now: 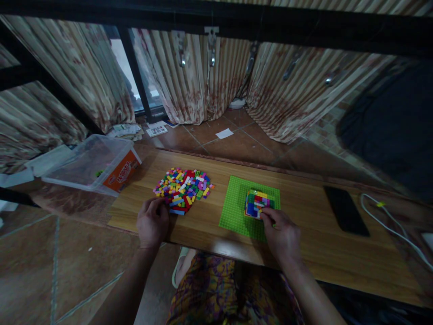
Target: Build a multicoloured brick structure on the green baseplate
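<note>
A heap of small coloured bricks [184, 188] lies on the wooden table [311, 253]. My left hand [153, 222] rests at the heap's near left edge, fingertips touching the bricks, knuckles curled; whether it holds one is hidden. To the right lies a green baseplate [237, 207] with a multicoloured block of built-up bricks [257, 202] on it. My right hand [281, 234] is at the block's near right corner, fingertips pressed on it.
A clear plastic box with an orange label [98, 164] lies tilted at the table's left end. A black phone [345, 210] and a white cable [392, 228] lie at the right. Beyond are a tiled floor, papers [156, 130] and curtains.
</note>
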A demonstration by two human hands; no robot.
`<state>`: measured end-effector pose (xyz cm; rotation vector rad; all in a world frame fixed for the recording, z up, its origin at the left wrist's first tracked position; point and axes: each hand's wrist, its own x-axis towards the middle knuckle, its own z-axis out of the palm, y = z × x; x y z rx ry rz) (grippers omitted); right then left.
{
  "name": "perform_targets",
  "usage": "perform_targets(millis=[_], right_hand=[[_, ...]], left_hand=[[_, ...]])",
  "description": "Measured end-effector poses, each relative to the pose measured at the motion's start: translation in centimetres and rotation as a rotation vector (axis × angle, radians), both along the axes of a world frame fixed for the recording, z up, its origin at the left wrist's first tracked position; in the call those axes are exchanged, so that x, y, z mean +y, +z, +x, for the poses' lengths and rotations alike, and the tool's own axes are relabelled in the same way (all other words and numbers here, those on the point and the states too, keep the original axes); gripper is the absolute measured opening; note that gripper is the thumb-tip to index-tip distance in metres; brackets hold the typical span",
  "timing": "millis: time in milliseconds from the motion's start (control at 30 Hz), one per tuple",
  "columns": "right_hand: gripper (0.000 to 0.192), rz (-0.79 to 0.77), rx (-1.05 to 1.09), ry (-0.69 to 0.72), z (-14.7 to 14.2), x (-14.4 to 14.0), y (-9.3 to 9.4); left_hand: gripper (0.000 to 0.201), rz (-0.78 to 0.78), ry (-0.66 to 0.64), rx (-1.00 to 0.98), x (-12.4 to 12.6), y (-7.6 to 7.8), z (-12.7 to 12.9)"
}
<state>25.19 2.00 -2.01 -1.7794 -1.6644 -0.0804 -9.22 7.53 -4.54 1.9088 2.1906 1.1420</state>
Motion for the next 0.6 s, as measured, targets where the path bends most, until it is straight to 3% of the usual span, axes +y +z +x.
perform_targets(millis=[600], right_hand=[[0.029,-0.024,-0.035,0.041,-0.01,-0.16,-0.02]], left_hand=[[0.022,-0.009,-0.001,-0.008,0.02,-0.01,-0.05]])
